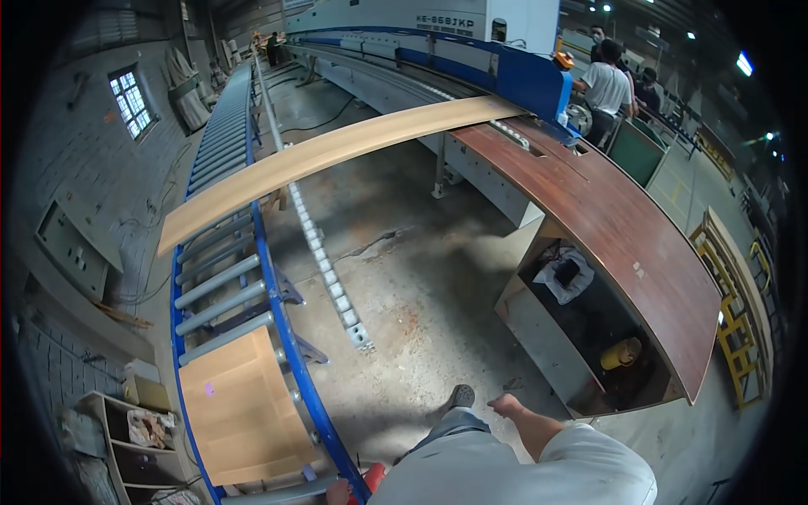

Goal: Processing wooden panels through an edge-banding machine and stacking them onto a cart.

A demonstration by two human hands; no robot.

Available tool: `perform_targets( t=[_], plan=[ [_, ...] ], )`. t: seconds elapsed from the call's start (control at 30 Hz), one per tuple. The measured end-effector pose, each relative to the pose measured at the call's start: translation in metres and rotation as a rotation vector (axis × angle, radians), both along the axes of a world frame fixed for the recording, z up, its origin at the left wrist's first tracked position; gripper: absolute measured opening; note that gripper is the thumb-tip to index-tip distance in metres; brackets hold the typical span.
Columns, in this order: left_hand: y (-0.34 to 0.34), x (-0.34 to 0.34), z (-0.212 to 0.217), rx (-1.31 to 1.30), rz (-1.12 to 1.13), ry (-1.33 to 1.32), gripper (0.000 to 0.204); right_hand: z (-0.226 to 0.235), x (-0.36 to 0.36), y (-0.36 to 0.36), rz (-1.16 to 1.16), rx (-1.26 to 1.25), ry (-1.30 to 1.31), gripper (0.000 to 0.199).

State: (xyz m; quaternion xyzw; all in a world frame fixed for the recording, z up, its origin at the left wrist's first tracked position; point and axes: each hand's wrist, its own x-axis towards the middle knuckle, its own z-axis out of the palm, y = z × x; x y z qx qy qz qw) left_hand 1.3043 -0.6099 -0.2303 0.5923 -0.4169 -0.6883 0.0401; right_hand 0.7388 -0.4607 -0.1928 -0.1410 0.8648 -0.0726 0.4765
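Machine (370, 20), blue-white, at back; roller conveyor (272, 288) on left; red-brown table (627, 231) on right. Long board (328, 153) bridges conveyor to table's far end beside machine; best handled square, both ends supported. Short brown panel (244, 412) flat on near rollers. Left hand (338, 491) by conveyor's near end, cut off, grip can't tell; fingers best clear of roller gaps. Right hand (506, 406) over floor, nothing seen in grip, opening unclear.

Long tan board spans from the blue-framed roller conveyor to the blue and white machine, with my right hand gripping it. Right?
Not the grip: the head view shows your right hand well apart from the long tan board. It does span from the blue-framed roller conveyor to the blue and white machine.
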Motion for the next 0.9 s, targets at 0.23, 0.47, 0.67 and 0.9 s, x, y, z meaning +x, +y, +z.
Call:
perform_targets(
  t=[0.23,0.47,0.67,0.9],
  plan=[
    [-0.070,-0.175,0.045,-0.190,0.116,-0.222,0.032,-0.016,-0.066,0.049,-0.122,-0.057,-0.108,0.046],
    [-0.122,-0.399,0.106,-0.218,0.057,0.021,0.027,-0.009,-0.179,0.016,-0.162,-0.178,-0.096,0.043],
    [-0.161,-0.504,0.165,-0.174,0.111,0.243,0.040,0.023,-0.256,-0.017,-0.620,-0.397,-0.185,0.035],
    [-0.234,-0.560,0.197,-0.098,0.315,0.456,0.047,0.043,-0.278,-0.052,-0.855,-0.472,-0.259,0.031]
  ],
)
